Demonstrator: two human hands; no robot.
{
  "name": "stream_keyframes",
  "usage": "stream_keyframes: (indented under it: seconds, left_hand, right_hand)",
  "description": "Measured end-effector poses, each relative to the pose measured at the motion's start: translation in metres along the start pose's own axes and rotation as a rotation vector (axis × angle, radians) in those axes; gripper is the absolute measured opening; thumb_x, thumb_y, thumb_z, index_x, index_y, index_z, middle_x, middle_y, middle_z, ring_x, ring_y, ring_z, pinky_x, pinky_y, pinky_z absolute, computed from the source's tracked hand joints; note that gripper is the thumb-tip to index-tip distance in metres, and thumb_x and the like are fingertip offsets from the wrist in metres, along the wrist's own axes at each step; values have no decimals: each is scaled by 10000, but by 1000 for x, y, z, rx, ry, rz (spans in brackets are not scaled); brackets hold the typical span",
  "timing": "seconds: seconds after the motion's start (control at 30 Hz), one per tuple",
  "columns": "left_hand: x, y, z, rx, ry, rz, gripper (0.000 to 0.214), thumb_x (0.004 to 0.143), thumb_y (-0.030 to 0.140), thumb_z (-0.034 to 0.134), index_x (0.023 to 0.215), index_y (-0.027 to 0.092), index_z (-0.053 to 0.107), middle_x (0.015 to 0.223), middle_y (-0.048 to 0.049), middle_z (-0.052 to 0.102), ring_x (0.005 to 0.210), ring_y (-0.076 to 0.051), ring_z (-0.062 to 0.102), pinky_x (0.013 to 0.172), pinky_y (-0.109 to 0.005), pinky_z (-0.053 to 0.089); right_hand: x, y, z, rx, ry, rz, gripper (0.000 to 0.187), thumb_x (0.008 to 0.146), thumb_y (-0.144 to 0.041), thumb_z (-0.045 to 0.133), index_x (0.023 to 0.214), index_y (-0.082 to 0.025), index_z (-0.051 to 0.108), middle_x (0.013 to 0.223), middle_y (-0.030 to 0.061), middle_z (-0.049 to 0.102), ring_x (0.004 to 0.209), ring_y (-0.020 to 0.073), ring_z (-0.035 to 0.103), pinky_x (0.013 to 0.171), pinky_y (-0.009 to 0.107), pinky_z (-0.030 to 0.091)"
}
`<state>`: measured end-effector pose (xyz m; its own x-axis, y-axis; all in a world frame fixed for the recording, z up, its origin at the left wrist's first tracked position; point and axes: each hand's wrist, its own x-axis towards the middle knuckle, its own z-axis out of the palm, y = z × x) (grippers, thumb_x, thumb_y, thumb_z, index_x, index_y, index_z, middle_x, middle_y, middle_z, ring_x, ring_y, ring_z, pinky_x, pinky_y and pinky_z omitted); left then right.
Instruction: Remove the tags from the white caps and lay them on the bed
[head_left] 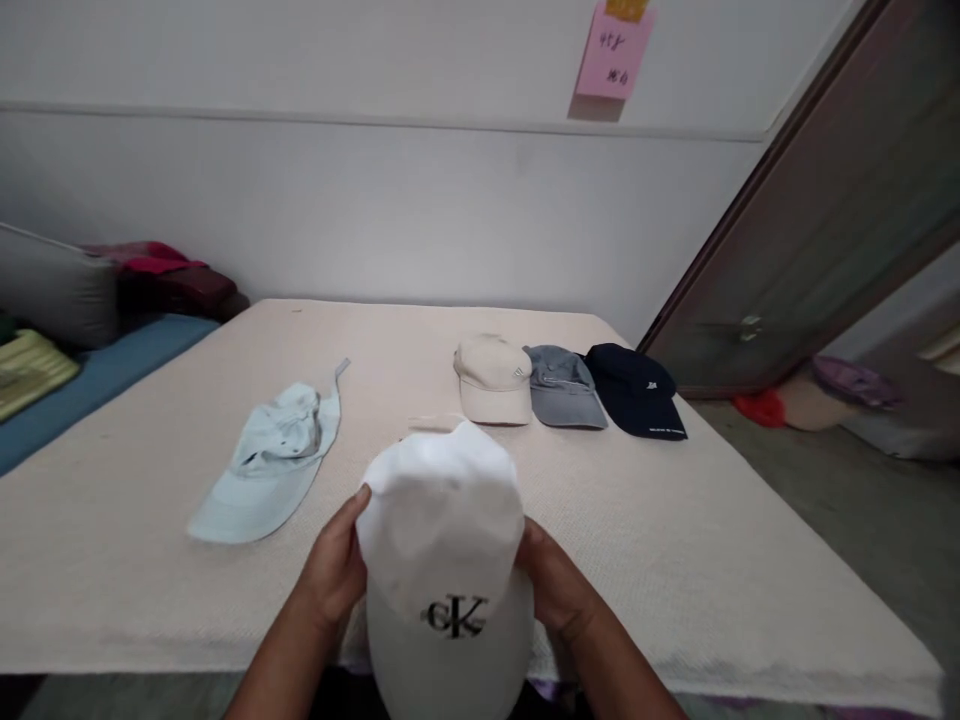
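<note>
I hold a white cap [442,530] with a black logo on its front, above the near edge of the bed [112,600]. My left hand [335,570] grips the cap's left side, thumb on the crown. On the other side, my right hand [551,585] is closed on the cap, its fingers mostly hidden behind it. A pale blue cap [270,460] lies flattened to the left. Farther back, a beige cap [491,378], a grey cap [562,388] and a navy cap [636,390] sit in a row.
The bed has a cream textured cover. At the far left lie a grey pillow [52,290], red cloth [150,258] and a blue mattress [97,375]. A glass door [825,220] stands at the right, with a pink note [615,52] on the wall.
</note>
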<state>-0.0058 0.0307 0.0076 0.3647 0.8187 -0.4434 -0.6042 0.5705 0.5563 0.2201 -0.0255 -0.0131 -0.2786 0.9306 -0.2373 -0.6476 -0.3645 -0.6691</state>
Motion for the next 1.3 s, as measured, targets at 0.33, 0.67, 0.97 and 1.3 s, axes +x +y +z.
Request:
stream_keyframes:
  seconds: [0.33,0.67,0.97,1.3]
  left_hand:
    - [-5,-6,13,187,36,21,107,657,190,692,736,118,695,612,-51,694,528,-185,629,505,-255,484]
    - [-6,-30,23,583,-182,-212,199,731,275,682,906,186,716,731,-58,720,635,-198,641,610,-283,459]
    - [0,-38,40,595,-167,-59,330,793,353,610,1033,137,676,827,-97,719,696,-213,640,677,-312,465]
    - [1,-47,36,488,-134,-134,177,723,248,683,877,161,685,772,-50,703,643,-165,621,612,-252,439]
  right_hand:
    - [-12,-25,-17,3,-125,-51,389,724,-384,698,1035,-154,660,987,85,659,882,181,598,812,294,430]
    - [-10,-33,-18,-166,64,-92,232,831,-358,570,910,-142,602,557,-31,498,403,53,340,418,205,237]
    - [-18,-37,-15,-461,-78,78,373,886,-453,457,811,-124,618,475,-57,405,372,43,244,383,203,138]
    - [-14,-37,-22,-484,61,-77,92,779,-219,571,729,-144,592,619,-5,541,500,73,434,495,219,303]
